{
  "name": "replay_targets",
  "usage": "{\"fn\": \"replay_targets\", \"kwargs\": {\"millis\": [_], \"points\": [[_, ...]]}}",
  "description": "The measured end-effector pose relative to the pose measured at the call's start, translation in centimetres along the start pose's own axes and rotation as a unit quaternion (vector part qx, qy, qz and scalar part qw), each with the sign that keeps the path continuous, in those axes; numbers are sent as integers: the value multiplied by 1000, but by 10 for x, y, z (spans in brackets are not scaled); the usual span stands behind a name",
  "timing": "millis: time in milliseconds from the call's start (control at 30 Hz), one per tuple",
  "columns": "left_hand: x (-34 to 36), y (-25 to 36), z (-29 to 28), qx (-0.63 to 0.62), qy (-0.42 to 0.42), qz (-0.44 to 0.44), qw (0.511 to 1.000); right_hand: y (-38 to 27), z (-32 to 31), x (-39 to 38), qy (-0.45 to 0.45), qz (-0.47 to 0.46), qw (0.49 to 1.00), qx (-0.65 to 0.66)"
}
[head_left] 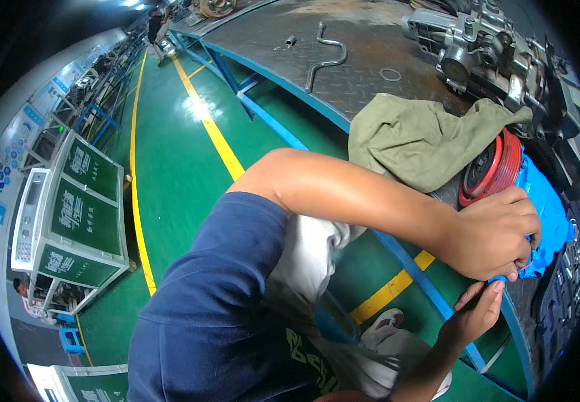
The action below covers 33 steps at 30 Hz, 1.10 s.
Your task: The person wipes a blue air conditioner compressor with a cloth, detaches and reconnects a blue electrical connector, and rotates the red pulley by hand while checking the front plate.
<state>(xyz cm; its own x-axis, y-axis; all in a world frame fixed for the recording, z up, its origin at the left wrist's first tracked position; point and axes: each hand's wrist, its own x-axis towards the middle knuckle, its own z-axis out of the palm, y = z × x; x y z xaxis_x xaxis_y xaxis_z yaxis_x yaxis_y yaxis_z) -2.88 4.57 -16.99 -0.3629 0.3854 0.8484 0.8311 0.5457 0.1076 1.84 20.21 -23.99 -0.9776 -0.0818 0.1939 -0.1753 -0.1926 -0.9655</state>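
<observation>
A blue-painted machine part [546, 211], compressor-like in shape, lies on the bench at the right, with a red grooved pulley [501, 167] on its left end. My left hand [494, 231] reaches across to it, its fingers curled down against the near side of the blue body. Just below, my right hand [477, 311] is closed, thumb and fingers pinching at a small blue piece [497, 279] by the left fingertips. What that piece is, and whether it joins the blue body, is hidden by the fingers. An olive-green cloth [410, 137] lies against the pulley.
On the metal bench [363, 47] are a bent steel crank handle [333, 62], a small socket [290, 41], a thin ring [390, 75] and a large metal assembly [477, 57]. A dark tool case [558, 301] sits at the right. Green-fronted cabinets [85, 194] stand across the floor.
</observation>
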Motion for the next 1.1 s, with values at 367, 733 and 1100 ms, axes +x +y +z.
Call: {"fn": "replay_targets", "kwargs": {"millis": [367, 733, 1100], "points": [[7, -3, 1, 10, -56, 33, 998, 14, -28, 16, -10, -64, 991, -117], [43, 21, -30, 112, -244, -39, 962, -15, 5, 20, -47, 38, 998, 20], [47, 26, -27, 107, -297, -106, 943, -1, 4, 16, -11, -47, 999, -10]]}}
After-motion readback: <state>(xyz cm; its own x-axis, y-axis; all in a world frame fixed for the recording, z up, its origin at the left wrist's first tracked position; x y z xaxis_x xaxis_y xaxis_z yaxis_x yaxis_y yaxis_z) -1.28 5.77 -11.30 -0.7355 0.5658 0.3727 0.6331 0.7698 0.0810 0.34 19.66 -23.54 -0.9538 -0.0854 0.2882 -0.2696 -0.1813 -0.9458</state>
